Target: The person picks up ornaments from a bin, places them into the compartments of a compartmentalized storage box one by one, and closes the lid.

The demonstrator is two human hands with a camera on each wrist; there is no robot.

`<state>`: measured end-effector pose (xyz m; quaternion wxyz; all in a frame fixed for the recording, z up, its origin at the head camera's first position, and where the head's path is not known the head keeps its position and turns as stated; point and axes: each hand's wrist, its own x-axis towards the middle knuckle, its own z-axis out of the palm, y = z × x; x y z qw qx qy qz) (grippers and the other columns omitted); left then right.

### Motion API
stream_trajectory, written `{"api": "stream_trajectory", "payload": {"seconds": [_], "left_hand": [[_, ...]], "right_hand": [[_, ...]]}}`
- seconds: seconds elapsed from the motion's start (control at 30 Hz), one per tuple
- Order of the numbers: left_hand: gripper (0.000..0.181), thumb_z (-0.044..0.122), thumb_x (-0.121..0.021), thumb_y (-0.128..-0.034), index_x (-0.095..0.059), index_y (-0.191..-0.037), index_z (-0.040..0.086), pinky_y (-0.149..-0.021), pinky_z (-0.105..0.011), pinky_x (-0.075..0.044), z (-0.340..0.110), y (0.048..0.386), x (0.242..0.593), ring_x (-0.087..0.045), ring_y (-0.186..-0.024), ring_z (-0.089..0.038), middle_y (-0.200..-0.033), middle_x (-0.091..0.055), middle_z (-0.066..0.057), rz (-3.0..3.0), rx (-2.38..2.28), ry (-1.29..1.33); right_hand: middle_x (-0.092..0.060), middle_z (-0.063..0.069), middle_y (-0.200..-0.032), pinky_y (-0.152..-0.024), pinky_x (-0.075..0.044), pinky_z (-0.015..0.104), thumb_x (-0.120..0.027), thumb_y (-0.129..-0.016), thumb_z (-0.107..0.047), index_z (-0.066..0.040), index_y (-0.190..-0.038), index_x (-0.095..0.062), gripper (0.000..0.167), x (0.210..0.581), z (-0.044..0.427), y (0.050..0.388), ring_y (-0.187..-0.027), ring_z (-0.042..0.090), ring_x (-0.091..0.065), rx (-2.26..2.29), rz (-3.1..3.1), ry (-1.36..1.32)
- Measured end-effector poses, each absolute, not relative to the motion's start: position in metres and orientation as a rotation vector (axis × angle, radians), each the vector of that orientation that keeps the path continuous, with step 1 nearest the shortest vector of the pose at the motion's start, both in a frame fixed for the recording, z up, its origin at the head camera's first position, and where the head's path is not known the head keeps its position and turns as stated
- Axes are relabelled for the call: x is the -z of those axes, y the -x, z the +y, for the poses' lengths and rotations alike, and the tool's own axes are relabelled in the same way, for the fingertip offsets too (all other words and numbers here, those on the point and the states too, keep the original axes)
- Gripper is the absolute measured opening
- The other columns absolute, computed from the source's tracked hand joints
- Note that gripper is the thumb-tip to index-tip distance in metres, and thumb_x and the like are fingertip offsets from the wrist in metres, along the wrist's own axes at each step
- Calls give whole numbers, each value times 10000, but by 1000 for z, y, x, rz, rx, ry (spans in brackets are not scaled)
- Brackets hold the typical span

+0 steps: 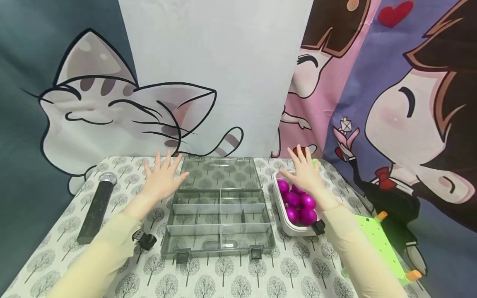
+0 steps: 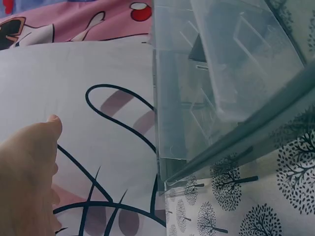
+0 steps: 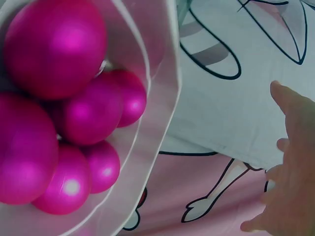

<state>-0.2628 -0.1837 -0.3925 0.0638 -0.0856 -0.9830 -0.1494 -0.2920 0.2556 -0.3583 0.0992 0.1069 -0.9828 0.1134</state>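
Observation:
Between my hands lies a clear grey plastic compartment box [image 1: 220, 225], its lid [image 1: 220, 174] folded back away from me. My left hand [image 1: 161, 179] is held spread above the table at the box's far left side, holding nothing; its thumb also shows in the left wrist view. On the right, a white tub [image 1: 288, 229] holds several shiny magenta baubles [image 1: 292, 199]. Over the tub's far right part my right hand [image 1: 306, 176] hovers with fingers spread, nothing in it. The right wrist view shows the baubles [image 3: 56, 46] close up, with that hand off to the side.
A black microphone [image 1: 97, 209] with a silver head lies at the left of the table. Beside my right forearm stands a green board [image 1: 384, 248] with orange pegs. The cloth [image 1: 242, 285] has a tree print, and a cartoon curtain [image 1: 223, 74] hangs behind the table.

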Motion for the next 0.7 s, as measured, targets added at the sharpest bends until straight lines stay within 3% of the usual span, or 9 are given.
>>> {"api": "stream_trajectory", "payload": {"seconds": [0.17,0.33,0.5,0.7], "left_hand": [[778,608,-294,-1005,-103,-1578,119,-1088,-772,23,-187,263,392,78,-1443,-545,-1611,2,-264,-3003,537,305],[760,497,-376,-1030,-147,-1547,-10,-1123,-722,-133,-191,264,394,-93,-1426,-569,-1573,-90,-336,-3028,743,401],[661,364,-487,-1023,-312,-1476,-84,-1133,-631,-282,-197,261,400,-329,-1370,-522,-1505,-322,-333,-2991,983,474],[544,247,-590,-983,-456,-1392,-85,-1068,-561,-423,-208,257,407,-519,-1250,-469,-1381,-515,-301,-2866,1284,509]], "right_hand": [[-104,183,-1638,-1115,-90,763,-599,-928,-488,-142,-1567,-207,825,357,260,296,-1505,417,-42,-356,-2873,-391],[-255,253,-1578,-1143,-203,687,-663,-914,-362,-10,-1510,-303,780,358,266,301,-1460,438,-224,-484,-2799,-446],[-427,300,-1453,-1145,-319,567,-692,-907,-265,79,-1433,-374,705,358,270,306,-1358,446,-395,-596,-2786,-442],[-523,292,-1363,-1064,-420,563,-726,-881,-207,83,-1356,-459,617,359,274,311,-1236,447,-521,-726,-2814,-430]]}}
